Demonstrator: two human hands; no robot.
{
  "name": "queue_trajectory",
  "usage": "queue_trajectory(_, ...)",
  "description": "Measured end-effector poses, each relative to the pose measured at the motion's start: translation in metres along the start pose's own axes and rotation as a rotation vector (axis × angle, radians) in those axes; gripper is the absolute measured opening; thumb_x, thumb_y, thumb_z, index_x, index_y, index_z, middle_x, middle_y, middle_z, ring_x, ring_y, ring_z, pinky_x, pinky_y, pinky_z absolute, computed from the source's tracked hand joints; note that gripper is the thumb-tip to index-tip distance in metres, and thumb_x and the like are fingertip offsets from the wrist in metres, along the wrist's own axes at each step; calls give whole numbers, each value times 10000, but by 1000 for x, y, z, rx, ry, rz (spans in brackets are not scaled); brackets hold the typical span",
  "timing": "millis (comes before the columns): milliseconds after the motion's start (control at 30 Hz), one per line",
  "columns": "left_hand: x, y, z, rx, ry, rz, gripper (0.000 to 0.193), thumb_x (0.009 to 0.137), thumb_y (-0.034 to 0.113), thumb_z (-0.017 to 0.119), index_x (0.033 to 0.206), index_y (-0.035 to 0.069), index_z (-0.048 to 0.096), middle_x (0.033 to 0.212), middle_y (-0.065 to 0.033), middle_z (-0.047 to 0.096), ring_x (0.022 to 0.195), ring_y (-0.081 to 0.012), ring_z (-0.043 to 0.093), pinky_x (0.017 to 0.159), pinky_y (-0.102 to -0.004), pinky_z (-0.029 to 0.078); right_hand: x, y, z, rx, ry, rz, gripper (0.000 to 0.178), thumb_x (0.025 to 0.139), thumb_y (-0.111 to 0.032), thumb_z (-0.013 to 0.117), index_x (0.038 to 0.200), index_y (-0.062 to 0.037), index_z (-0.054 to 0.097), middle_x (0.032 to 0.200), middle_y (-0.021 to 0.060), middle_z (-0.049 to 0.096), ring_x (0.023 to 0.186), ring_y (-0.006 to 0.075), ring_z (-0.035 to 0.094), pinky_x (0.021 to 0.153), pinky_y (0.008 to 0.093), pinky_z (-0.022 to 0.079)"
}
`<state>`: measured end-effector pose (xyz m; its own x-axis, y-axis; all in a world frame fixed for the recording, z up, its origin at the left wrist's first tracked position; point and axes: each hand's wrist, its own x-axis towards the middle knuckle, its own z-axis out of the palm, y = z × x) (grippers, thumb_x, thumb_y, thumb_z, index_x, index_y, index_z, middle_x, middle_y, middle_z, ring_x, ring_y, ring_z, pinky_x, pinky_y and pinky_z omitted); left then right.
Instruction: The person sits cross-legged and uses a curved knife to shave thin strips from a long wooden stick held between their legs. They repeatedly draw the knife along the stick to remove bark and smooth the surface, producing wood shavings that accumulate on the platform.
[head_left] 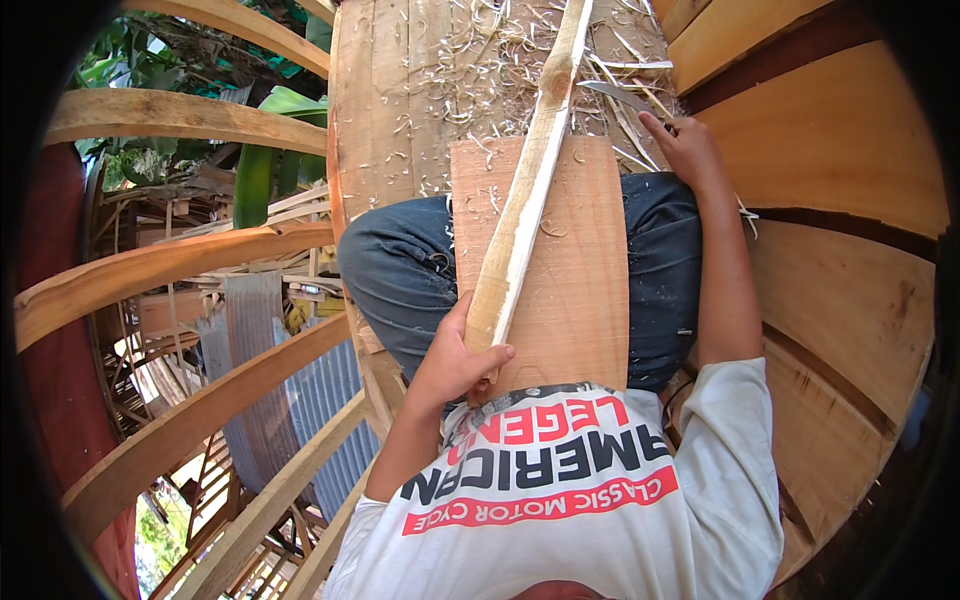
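Open-sided timber space in daylight

A plank floor (385, 120) lies between wooden rails (190, 115) on the left and a plank wall (830, 150) on the right; beyond the rails, corrugated sheets (322, 400), loose timber, green leaves (252, 185).

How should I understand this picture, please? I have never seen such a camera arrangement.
No machine is here, only a person working bare-handed. The picture comes from the left of two wide fisheye cameras worn on the head, looking down, so straight edges bend near the rim. The left hand grips the near end of a long wooden strip, which slants across a flat board over the blue trousers. The right hand holds a knife, its tip close to the strip. Ahead, curled pale shavings lie scattered on wooden planks.
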<state>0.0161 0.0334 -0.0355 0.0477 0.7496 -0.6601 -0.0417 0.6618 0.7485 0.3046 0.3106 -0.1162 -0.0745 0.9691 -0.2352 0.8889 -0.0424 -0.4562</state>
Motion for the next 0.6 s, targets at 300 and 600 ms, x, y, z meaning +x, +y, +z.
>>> queue_trajectory(300, 2, -24, 4, -1081, -697, -30, 439, 809, 327, 644, 1064, 67, 399, 713, -57, 426, 641, -197, 522, 489, -305, 447, 1, 1, 1, 46, -7, -27, 752, 823, -698, 567, 726, 36, 695, 755, 270, 651, 751, 410, 655, 697, 460, 507)
queue_trajectory(600, 12, -37, 12, -1209, -730, 53, 599, 784, 491, 540, 1174, 59, 400, 786, -64, 433, 698, -241, 526, 733, -435, 435, 4, 5, 4, -17, 8, -31, 754, 831, -699, 554, 778, 39, 702, 801, 281, 658, 784, 427, 655, 718, 462, 508)
